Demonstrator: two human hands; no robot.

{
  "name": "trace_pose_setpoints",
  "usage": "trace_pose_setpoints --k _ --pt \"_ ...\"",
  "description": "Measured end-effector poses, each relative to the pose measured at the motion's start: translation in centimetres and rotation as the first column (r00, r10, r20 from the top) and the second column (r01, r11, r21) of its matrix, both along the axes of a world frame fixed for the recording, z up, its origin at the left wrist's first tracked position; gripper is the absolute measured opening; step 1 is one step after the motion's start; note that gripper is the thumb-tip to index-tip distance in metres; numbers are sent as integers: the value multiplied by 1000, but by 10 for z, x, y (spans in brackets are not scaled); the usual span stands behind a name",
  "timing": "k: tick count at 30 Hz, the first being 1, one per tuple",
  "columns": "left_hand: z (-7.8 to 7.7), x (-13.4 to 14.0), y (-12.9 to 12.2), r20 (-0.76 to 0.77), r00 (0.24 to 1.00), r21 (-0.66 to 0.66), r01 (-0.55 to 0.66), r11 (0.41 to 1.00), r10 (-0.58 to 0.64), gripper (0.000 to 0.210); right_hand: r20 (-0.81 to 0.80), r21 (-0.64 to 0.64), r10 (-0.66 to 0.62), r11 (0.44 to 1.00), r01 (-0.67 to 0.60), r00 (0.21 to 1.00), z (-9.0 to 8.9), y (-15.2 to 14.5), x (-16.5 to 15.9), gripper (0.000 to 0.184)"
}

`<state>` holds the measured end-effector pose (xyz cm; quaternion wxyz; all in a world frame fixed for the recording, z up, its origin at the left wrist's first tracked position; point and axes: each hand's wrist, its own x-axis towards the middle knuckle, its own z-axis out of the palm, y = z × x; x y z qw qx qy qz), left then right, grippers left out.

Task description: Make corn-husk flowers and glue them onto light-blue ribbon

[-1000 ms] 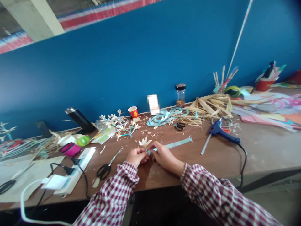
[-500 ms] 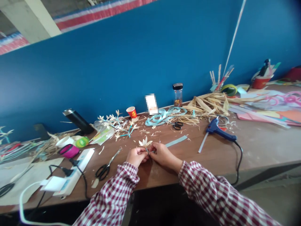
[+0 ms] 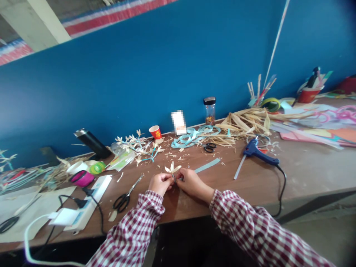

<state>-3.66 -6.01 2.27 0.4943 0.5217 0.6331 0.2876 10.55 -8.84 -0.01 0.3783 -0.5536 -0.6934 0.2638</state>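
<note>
A cream husk flower (image 3: 172,168) with several pointed petals stands upright between my hands, above the front part of the table. My left hand (image 3: 160,184) is closed in a pinch on its short stem. My right hand (image 3: 191,182) pinches a light blue ribbon strip (image 3: 207,165) close against that stem; the strip's free end trails to the right over the table. My fingertips hide where the ribbon meets the stem. Black-handled scissors (image 3: 125,198) lie left of my left hand.
A blue glue gun (image 3: 257,152) lies at right, its cord hanging over the edge. A white power strip (image 3: 91,204) is at left. Behind are finished flower sprigs (image 3: 150,152), a red paper cup (image 3: 155,132), coiled ribbon (image 3: 189,139), small scissors (image 3: 210,147) and dry husks (image 3: 241,124).
The flower has turned slightly between my fingers, and its petals face a little differently. Both hands keep their pinch in nearly the same place.
</note>
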Motion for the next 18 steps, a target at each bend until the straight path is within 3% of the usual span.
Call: trace_pose_setpoints --k 6,15,18 --pt "-3 -2 2 -79 995 40 60 997 -56 4 132 -14 16 1000 -14 991 9 -1 8 12" --pt "-11 -9 7 -129 991 13 48 999 -46 10 388 -55 -121 987 154 914 21 -10 40 21" --pt "-11 -10 6 -122 991 22 54 998 -51 10 298 17 -161 986 164 941 32 -21 42 23"
